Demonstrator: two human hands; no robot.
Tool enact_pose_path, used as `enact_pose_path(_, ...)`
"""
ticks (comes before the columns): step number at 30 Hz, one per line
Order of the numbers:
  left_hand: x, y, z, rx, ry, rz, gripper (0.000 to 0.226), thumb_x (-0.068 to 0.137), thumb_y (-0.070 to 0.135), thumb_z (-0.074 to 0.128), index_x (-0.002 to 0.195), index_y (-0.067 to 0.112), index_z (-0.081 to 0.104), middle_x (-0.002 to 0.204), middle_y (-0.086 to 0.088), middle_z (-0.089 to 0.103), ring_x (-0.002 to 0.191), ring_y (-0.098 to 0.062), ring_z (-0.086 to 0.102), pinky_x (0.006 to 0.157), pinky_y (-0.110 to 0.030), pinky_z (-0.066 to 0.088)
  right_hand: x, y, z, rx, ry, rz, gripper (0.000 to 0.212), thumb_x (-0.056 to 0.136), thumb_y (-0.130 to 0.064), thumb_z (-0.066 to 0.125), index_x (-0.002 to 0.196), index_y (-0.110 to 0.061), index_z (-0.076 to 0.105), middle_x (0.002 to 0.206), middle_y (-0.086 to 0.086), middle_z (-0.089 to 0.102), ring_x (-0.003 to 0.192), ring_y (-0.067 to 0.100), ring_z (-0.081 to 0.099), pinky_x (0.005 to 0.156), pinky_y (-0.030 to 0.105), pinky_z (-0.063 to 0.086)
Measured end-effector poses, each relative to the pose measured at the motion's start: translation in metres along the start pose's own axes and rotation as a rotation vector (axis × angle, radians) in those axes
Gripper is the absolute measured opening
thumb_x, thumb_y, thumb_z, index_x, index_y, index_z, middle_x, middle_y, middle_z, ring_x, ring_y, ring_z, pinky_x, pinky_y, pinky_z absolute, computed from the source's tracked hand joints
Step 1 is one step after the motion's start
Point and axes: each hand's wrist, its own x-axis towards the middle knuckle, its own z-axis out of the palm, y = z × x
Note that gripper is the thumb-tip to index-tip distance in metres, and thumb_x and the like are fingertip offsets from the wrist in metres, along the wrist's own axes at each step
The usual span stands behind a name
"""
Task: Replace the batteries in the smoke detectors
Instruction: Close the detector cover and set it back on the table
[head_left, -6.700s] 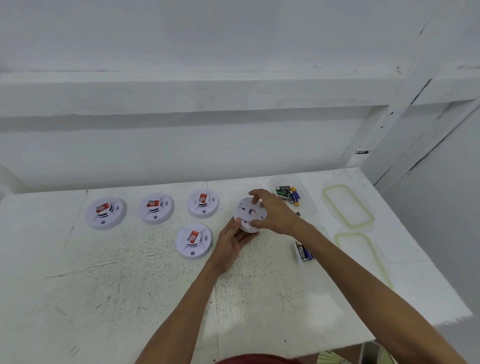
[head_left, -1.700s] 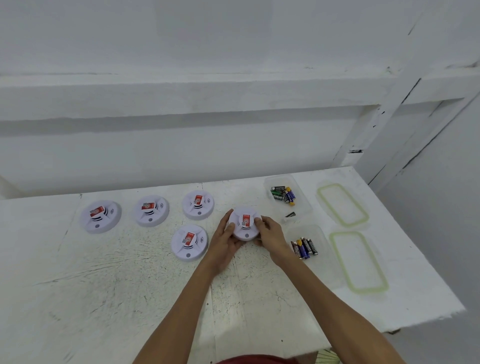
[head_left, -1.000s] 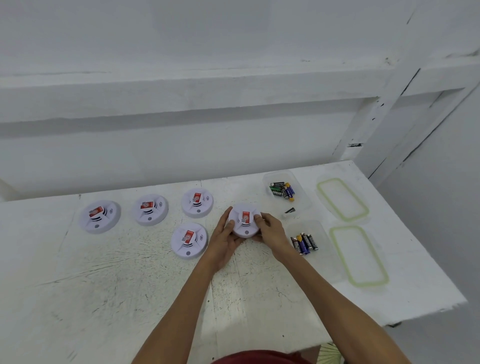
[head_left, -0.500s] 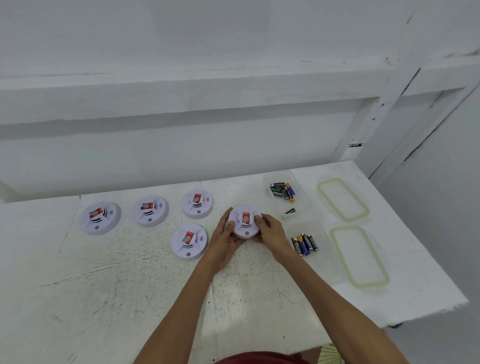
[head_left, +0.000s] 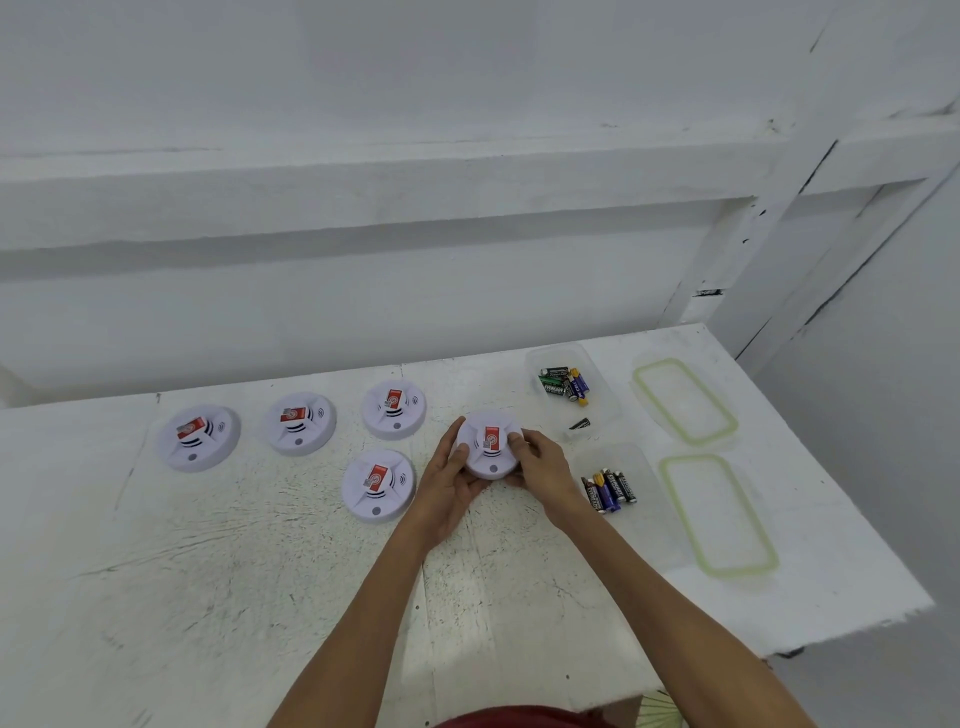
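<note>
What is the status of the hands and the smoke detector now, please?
Left hand and right hand grip the round white plastic smoke detector, red label up. Nothing in the way.

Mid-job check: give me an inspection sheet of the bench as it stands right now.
Surface: white table, scuffed and scratched.
Job's things: held smoke detector, red label up; four other detectors lie left of it; far tub and near tub each hold batteries.
Clutter: two green-rimmed lids at the right, off the tubs.
Hands: left hand and right hand both grip the held smoke detector's rim.
Cables: nothing seen.
Surroundings: white wall with a ledge behind the table.
</note>
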Motion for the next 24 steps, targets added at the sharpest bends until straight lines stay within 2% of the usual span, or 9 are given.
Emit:
enact_pose_path(14, -0.0020, 0.0015, 0.0017, -0.029, 0.007, 0.012, 0.048, 0.109, 0.013, 0.043, 0.157, 0.018, 0.038, 0.151, -0.013, 0.055, 0.138, -0.036, 0.055, 0.110, -0.057, 0.046, -0.0003, 0.0000, 0.0004, -0.005, 0.001, 0.009, 0.034, 0.101, -0.040, 0.053, 0.124, -0.017, 0.064, 0.112, 0.004, 0.071, 0.102, 0.020, 0.069, 0.082, 0.042, 0.062)
enact_pose_path(24, -0.0026, 0.0015, 0.0021, -0.029, 0.008, 0.012, 0.048, 0.109, 0.013, 0.043, 0.156, 0.019, 0.038, 0.153, -0.014, 0.054, 0.138, -0.036, 0.054, 0.112, -0.059, 0.043, -0.0012, -0.0003, 0.0007, -0.006, 0.010, 0.007, 0.033, 0.101, -0.040, 0.053, 0.123, -0.018, 0.063, 0.114, 0.003, 0.070, 0.103, 0.019, 0.069, 0.083, 0.042, 0.062)
